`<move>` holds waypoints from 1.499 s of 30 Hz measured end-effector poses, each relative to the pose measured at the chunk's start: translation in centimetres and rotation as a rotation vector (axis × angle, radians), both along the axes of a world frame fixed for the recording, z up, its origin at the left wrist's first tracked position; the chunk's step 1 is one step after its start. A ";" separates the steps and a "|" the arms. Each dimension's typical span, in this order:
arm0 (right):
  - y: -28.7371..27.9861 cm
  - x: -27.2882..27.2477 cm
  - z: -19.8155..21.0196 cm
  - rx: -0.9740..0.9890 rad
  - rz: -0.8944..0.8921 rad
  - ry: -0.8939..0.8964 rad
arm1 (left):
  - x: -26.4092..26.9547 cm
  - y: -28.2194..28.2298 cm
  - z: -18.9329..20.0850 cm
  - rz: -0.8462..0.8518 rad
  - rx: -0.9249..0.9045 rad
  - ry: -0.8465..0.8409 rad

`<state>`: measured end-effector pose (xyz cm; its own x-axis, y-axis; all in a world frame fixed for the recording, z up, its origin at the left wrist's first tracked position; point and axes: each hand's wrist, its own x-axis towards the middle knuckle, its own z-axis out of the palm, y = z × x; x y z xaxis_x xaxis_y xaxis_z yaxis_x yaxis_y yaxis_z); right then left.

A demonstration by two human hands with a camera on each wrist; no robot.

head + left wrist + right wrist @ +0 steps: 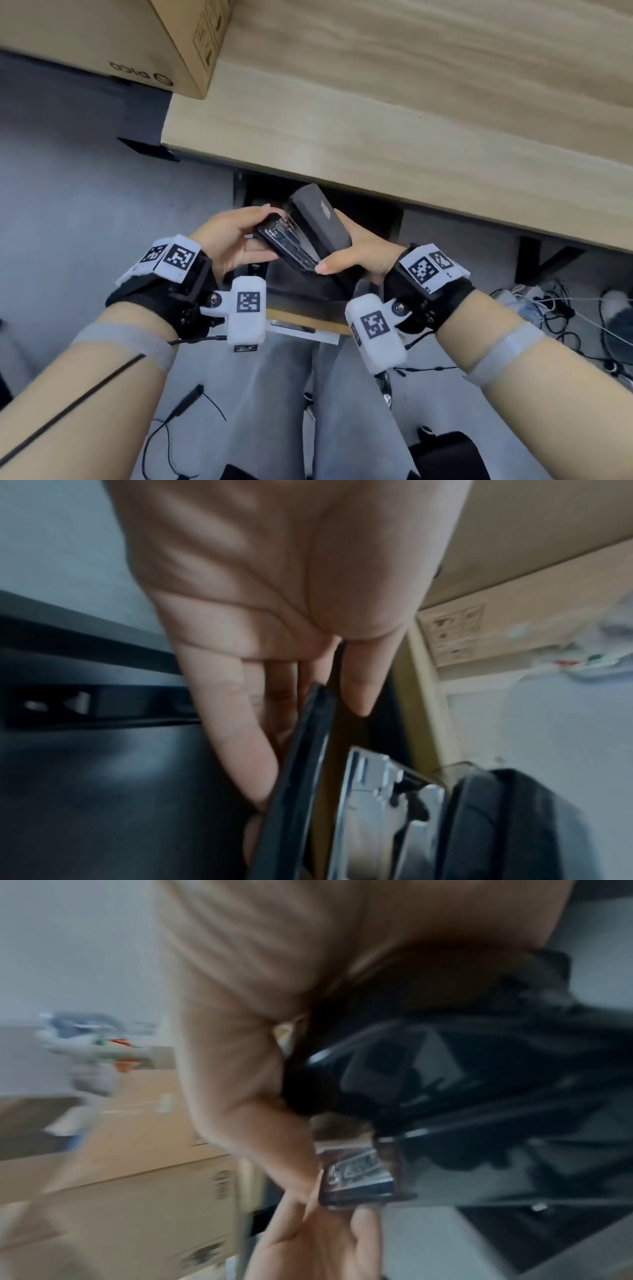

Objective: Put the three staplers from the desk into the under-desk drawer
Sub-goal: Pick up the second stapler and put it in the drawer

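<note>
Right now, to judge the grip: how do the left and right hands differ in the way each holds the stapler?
The left hand pinches the thin base end of the stapler between thumb and fingers. The right hand wraps the thick top cover.
The left hand is at the splayed-open front, the right hand at the hinge end, its thumb across it.
Shared: both hold the same black stapler, below the desk edge.

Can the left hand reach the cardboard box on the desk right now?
Probably not right away. The left hand is down below the light wooden desk, gripping the open black stapler together with the right hand. It would have to let go first. Nothing else blocks the brown cardboard box.
</note>
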<state>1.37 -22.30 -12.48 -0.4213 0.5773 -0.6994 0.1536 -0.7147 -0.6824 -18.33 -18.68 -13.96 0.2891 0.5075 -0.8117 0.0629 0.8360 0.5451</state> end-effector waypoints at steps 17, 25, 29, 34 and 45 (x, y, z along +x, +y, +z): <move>-1.3 -3.1 -11.4 -0.270 -0.382 -0.599 | -4.2 -2.2 -10.8 0.044 -0.077 0.447; -1.8 -4.9 -13.2 -0.283 -0.128 -0.747 | -5.0 -2.7 -12.0 0.043 -0.071 0.407; -1.8 -5.7 -14.0 -0.239 -0.072 -0.816 | -4.8 -2.2 -12.2 -0.003 -0.061 0.478; -1.2 -5.6 -13.4 -0.224 0.030 -0.777 | -4.8 -2.6 -12.2 -0.038 -0.032 0.473; -2.8 0.4 -6.0 -0.397 -0.467 -0.379 | 2.7 -1.5 -3.5 -0.051 0.061 0.374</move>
<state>1.82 -25.11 -18.50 0.1202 0.3097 -0.9432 -0.0538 -0.9467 -0.3177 -15.59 -20.21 -17.46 0.0044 0.5507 -0.8347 0.3076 0.7935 0.5251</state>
